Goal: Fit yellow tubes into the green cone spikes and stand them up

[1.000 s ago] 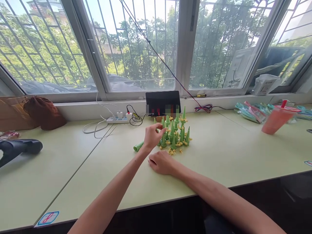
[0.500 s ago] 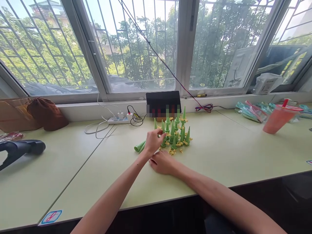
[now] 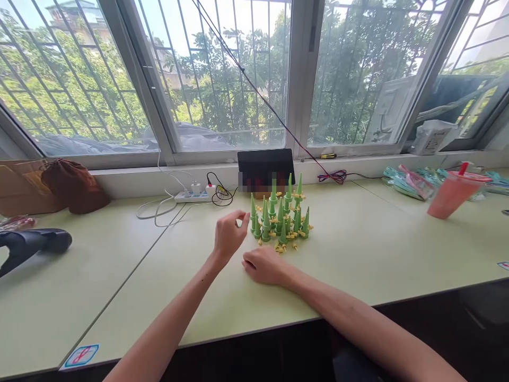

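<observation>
A cluster of green pointed cones stands upright on the table, with small yellow pegs sticking out among them. Just left of the cluster is my left hand, raised, its thumb and forefinger curled together by the leftmost cone. Anything in that pinch is too small or hidden to make out. My right hand rests closed on the table in front of the cones. Its fingers are folded under, so what they may hold is hidden. Close to its knuckles lie several loose yellow pegs.
Behind the cones a dark tablet leans by the window sill. A white power strip with cables lies back left, near a brown drawstring bag. At right stand a pink cup with straw and plastic-wrapped bundles.
My left hand has drawn back left from the cones, uncovering those at the near left. It now covers the spot where green cones lay on their side. My right hand stays put.
</observation>
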Demonstrator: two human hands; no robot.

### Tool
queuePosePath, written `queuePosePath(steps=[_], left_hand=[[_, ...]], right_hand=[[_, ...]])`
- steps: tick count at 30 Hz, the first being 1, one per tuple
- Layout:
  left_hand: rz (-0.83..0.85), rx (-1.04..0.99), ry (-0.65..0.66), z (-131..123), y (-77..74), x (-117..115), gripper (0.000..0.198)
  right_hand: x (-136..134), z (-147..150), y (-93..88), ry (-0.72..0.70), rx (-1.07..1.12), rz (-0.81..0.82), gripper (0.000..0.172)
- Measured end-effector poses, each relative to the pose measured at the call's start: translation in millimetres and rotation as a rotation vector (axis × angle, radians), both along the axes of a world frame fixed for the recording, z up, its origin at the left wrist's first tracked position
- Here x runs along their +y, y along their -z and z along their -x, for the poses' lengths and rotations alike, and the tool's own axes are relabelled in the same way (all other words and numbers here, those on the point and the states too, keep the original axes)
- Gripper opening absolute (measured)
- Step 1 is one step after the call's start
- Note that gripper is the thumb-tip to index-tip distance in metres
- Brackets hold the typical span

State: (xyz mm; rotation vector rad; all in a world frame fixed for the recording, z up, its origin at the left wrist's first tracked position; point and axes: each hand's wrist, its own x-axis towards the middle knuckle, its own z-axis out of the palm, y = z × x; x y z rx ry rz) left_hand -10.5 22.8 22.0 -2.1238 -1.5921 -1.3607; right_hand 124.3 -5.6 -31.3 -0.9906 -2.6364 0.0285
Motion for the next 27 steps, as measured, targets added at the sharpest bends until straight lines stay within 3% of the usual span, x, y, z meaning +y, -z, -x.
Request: queuePosePath(steps=[4, 8, 17, 27], left_hand=[[-0.033, 0.086, -0.141, 40, 17.2, -5, 0.024], [0.04, 0.118, -0.175, 63, 37.6, -1, 0.031], [0.211, 0.158, -0.041, 60, 51.3, 14, 0.038], [0.3, 0.191, 0.037, 55, 52.2, 11, 0.011]], right_hand=[[1, -1, -1.2, -0.008, 0.04, -0.022, 0.028], [2, -6, -7.7, 0.06, 0.064, -0.025, 0.027], [3, -16, -21.5, 0.324, 0.025, 0.036, 0.019], [11, -18, -10.8, 0.359, -0.027, 0.033, 0.026]])
